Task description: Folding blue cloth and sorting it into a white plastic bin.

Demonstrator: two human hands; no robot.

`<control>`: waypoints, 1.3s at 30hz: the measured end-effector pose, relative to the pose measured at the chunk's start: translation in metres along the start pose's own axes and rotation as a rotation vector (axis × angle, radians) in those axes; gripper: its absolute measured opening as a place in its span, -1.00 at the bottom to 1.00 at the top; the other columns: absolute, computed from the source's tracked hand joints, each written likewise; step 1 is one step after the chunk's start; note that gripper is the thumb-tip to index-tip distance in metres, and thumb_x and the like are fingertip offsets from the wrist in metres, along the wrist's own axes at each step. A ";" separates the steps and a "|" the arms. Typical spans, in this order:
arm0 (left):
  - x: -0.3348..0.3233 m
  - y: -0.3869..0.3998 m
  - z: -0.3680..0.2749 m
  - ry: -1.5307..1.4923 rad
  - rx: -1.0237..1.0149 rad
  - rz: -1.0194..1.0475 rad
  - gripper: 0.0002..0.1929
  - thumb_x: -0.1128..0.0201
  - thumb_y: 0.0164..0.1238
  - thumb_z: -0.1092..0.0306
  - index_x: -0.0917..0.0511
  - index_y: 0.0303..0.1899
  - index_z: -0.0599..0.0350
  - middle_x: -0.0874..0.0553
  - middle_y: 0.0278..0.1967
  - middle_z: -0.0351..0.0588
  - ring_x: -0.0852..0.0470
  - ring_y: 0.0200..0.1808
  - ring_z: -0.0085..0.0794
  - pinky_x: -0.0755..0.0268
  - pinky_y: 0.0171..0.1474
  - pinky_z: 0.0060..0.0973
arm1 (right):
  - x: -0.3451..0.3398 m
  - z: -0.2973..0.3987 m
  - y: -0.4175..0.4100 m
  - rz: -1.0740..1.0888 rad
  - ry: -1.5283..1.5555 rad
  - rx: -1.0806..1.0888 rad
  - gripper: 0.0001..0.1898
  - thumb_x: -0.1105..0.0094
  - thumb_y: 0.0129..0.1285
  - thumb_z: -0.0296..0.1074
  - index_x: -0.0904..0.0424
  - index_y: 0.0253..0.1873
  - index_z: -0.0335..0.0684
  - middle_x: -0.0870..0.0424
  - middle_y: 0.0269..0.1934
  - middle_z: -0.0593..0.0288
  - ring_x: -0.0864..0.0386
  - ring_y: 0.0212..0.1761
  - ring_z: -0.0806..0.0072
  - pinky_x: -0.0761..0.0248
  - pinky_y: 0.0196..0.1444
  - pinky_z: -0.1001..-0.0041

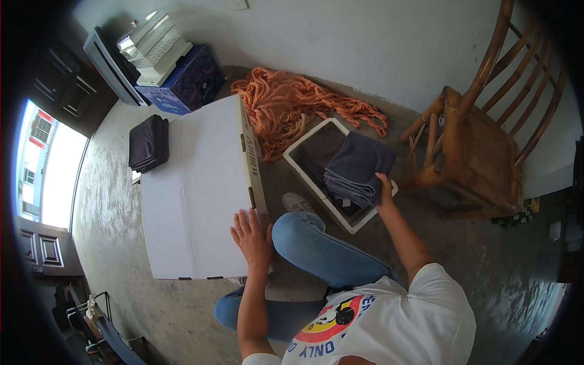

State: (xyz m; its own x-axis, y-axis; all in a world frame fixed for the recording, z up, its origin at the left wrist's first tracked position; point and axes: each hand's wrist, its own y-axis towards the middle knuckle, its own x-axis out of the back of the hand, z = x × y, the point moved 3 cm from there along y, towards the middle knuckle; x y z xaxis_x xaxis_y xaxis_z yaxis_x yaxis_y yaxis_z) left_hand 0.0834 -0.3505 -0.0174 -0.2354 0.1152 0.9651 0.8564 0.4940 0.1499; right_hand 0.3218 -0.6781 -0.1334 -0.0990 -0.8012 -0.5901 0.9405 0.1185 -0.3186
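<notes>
My right hand [385, 188] grips the near right corner of a stack of folded dark blue-grey towels [358, 164]. The stack is over a white-rimmed rectangular bin [315, 196], and darker cloth [315, 148] shows inside the bin beneath it. Whether the stack rests on the bin's contents, I cannot tell. On the near right edge of a large white cardboard box [210, 159], my left hand [250, 235] lies flat with its fingers spread, holding nothing. Another pile of folded dark towels [148, 143] sits at the box's far left corner.
Orange rope netting [292, 100] lies heaped by the wall behind the bin. A bamboo chair [474, 146] stands at the right. Beyond the white box, a clear plastic rack [153, 45] sits on a blue carton [191, 80]. A folding metal-framed item [107, 326] is at lower left.
</notes>
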 end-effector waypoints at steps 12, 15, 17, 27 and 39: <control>-0.007 0.006 0.003 0.042 0.006 0.007 -0.26 -0.33 0.28 0.11 -0.26 0.43 0.12 -0.26 0.44 0.23 -0.12 0.51 0.11 0.10 0.48 0.15 | 0.060 -0.075 0.012 -0.631 -0.090 -0.101 -0.33 -0.19 -0.23 -0.35 -0.48 0.17 -0.26 -0.55 0.03 0.07 -0.50 0.09 0.11 -0.34 0.23 0.20; -0.003 0.005 0.004 0.060 0.016 0.005 -0.28 -0.32 0.30 0.09 -0.26 0.44 0.09 -0.27 0.44 0.19 -0.14 0.51 0.08 0.07 0.48 0.12 | 0.058 -0.057 0.006 -0.580 -0.223 -0.083 -0.37 -0.19 -0.23 -0.35 -0.50 0.12 -0.27 -0.55 0.02 0.07 -0.50 0.06 0.10 -0.34 0.21 0.19; -0.001 0.011 -0.005 0.059 0.005 -0.010 -0.29 -0.31 0.32 0.07 -0.26 0.44 0.07 -0.28 0.44 0.14 -0.15 0.51 0.04 0.04 0.48 0.09 | 0.073 -0.055 0.021 -0.561 -0.245 -0.110 -0.30 -0.19 -0.24 -0.34 -0.43 0.19 -0.26 -0.51 0.07 0.06 -0.46 0.10 0.10 -0.30 0.25 0.20; -0.001 0.010 -0.004 0.060 -0.006 -0.013 -0.27 -0.31 0.32 0.08 -0.24 0.45 0.08 -0.28 0.44 0.18 -0.16 0.51 0.07 0.05 0.47 0.12 | 0.077 -0.081 0.019 -0.466 0.060 -0.199 -0.33 -0.21 -0.19 -0.33 -0.46 0.17 -0.36 -0.52 0.10 0.01 -0.46 0.13 0.11 -0.28 0.26 0.29; 0.002 0.008 -0.002 0.064 0.009 0.001 -0.27 -0.32 0.30 0.11 -0.24 0.44 0.09 -0.27 0.44 0.18 -0.15 0.51 0.07 0.05 0.48 0.12 | 0.026 0.012 -0.025 -0.371 -1.413 0.555 -0.18 -0.36 0.03 -0.31 -0.22 0.42 -0.38 -0.21 0.44 -0.17 -0.15 0.50 -0.09 -0.12 0.48 0.16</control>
State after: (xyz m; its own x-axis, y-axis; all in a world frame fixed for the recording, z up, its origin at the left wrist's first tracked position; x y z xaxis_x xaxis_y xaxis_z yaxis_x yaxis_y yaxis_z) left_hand 0.0908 -0.3484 -0.0135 -0.2042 0.0608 0.9770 0.8523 0.5020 0.1469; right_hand 0.2991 -0.7091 -0.1320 -0.2692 -0.6538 0.7072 0.9630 -0.1709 0.2085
